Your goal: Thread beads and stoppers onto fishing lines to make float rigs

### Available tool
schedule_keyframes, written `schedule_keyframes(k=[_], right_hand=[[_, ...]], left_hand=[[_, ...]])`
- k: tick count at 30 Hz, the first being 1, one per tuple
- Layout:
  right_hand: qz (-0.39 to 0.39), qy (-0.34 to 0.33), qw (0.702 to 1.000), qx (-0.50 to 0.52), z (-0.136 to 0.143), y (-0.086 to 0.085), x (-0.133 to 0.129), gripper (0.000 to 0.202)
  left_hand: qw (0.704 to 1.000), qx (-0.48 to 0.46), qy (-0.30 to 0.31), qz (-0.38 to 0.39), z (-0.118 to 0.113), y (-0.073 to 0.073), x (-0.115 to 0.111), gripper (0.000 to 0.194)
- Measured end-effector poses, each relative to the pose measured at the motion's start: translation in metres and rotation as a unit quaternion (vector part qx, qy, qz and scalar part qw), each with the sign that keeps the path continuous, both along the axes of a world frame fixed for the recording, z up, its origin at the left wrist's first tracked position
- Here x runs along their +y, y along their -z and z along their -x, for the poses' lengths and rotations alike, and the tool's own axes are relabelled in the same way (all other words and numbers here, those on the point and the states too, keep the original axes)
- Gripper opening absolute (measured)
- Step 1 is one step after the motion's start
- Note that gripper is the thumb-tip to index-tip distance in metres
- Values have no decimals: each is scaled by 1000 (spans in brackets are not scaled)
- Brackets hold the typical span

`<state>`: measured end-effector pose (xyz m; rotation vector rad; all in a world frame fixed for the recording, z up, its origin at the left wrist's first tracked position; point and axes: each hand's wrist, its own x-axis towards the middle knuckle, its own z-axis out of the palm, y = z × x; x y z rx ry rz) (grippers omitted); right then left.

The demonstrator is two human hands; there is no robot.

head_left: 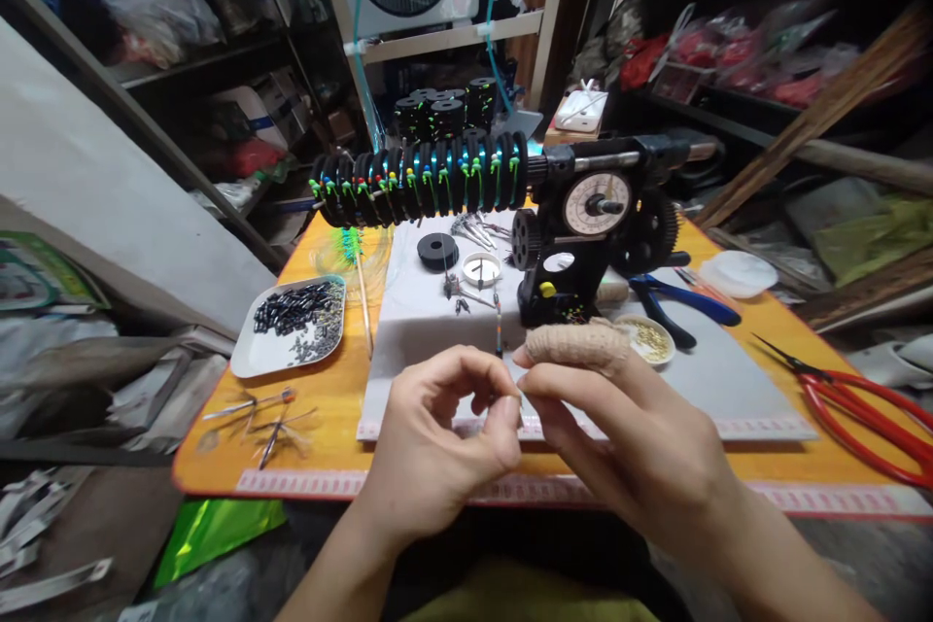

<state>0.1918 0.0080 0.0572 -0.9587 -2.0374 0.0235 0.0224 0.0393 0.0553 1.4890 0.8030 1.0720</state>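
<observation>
My left hand [444, 437] is closed in a pinch, thumb against forefinger, over the front of the white board [408, 379]. Against those fingertips, my right hand [641, 437] also pinches, its forefinger wrapped in tan bandage [575, 347]. Whatever is between the fingertips is too small to make out. Just beyond them stands a thin rod [499, 321] with coloured bands. Behind it are a black foam spool [438, 252] and a small white dish [482, 269]. Close past my right hand lies a dish of tiny gold-coloured parts [647, 340].
A black geared winder [598, 204] with a dial carries a row of black spools [423, 180] across the back. At left sits a white tray [244, 360] of small black pieces. Blue-handled pliers [677, 301] and red-handled scissors [860, 408] lie at right.
</observation>
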Motion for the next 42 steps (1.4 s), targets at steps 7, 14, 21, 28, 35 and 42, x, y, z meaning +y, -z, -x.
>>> schedule_keyframes(k=[7, 14, 21, 28, 35, 42], right_hand=[[-52, 78, 995, 45, 8, 6, -9, 30], [-3, 91, 987, 136, 13, 3, -12, 22], [55, 87, 976, 194, 9, 11, -12, 19], [64, 83, 980, 170, 8, 12, -15, 16], [131, 71, 970, 194, 10, 14, -20, 12], [179, 48, 956, 228, 17, 14, -21, 12]], left_hand=[[988, -116, 32, 95, -3, 0, -1, 10], [997, -22, -42, -59, -2, 9, -7, 16], [993, -17, -42, -112, 5, 15, -7, 16], [989, 56, -30, -134, 6, 13, -10, 25], [960, 77, -75, -260, 7, 25, -16, 31], [984, -54, -112, -123, -4, 32, -25, 20]])
